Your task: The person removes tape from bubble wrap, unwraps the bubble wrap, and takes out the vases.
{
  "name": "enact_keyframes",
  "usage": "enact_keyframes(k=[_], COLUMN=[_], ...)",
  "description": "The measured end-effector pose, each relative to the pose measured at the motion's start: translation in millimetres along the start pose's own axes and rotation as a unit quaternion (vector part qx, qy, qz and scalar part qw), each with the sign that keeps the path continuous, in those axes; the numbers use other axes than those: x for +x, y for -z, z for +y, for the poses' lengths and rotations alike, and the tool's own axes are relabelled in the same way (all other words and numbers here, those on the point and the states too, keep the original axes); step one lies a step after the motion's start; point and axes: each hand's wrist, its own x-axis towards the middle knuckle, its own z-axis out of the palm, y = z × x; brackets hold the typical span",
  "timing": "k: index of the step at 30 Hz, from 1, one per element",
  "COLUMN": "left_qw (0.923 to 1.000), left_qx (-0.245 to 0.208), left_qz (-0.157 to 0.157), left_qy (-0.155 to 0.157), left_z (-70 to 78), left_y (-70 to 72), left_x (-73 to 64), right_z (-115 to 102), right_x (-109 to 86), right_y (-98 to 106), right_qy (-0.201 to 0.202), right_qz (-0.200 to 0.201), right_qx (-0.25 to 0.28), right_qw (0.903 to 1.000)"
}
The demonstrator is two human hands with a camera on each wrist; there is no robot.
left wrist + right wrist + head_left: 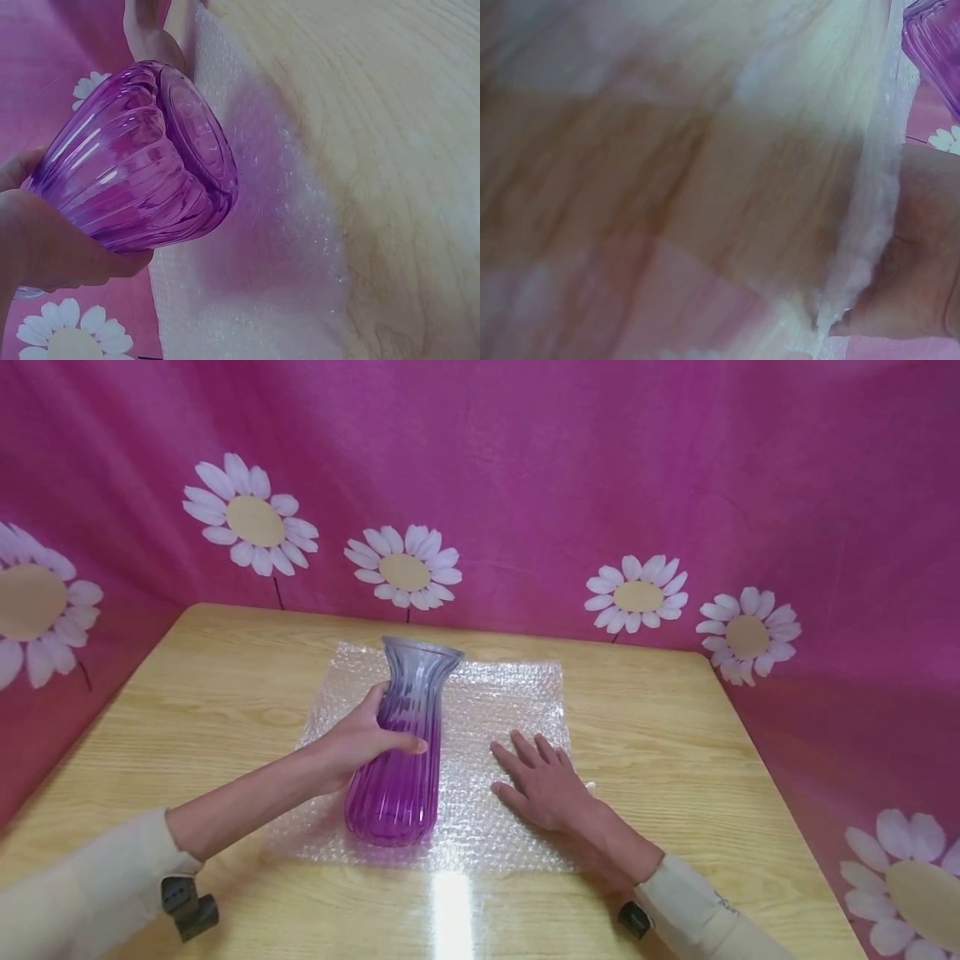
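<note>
My left hand grips a ribbed glass vase around its middle, thumb across the front. The vase is purple at the base, fading to clear grey at its flared rim. In the left wrist view the base of the vase tilts above the bubble wrap, casting a purple shadow on it. To the right, my right hand rests flat with fingers spread on the sheet of bubble wrap. The right wrist view shows part of that hand beside the wrap's edge.
A light wooden table lies under the bubble wrap. Behind it and along the sides hangs a pink cloth printed with white daisies. Small black cameras are strapped at both sleeves.
</note>
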Motion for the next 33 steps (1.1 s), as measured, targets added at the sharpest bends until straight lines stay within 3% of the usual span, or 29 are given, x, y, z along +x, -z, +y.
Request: enact_keyframes(k=[5,12,22,28,33], left_qw=[0.9995,0.9998,0.9967,0.9922,0.9890], left_qx=[-0.026,-0.013,0.059,0.063,0.062], left_qz=[-0.001,0.006,0.038,0.069,0.090], left_qy=[0.016,0.012,-0.042,-0.083,-0.100], left_z=[3.7,8.4,16.9,19.9,24.1], left_y=[-0.2,1.1,14.9,26.1,36.1], left_x=[4.2,7.0,10.6,13.5,17.3], right_z=[0,0,1,0,-1], right_x=[-0.3,0.7,0.7,0.5,0.2], right_y=[0,-1,0,2,3], right_qy=[-0.002,-0.002,-0.006,-0.003,-0.005], right_qz=[-0.001,-0.004,-0.013,-0.010,-0.024], right_qx=[0.002,-0.002,-0.005,-0.004,-0.010], right_qw=[1.0000,1.0000,0.9999,0.9999,0.9997])
